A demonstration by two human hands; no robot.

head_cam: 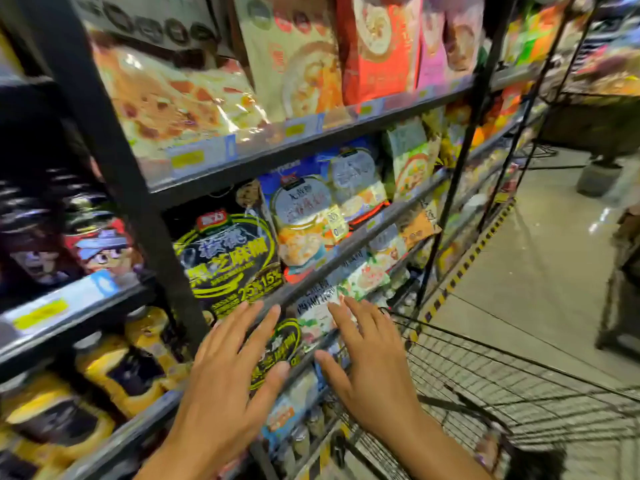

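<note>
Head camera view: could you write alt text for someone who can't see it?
Two open hands, the left hand and right hand, reach with spread fingers toward a black-and-yellow packet on a store shelf crowded with food bags. A wire shopping cart stands at the right.

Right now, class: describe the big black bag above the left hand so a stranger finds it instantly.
On the dark shelving rack, look right of the thick post. Above the left hand stands the black bag: neon-yellow lettering, red logo, unlike the blue packs beside it.
</note>
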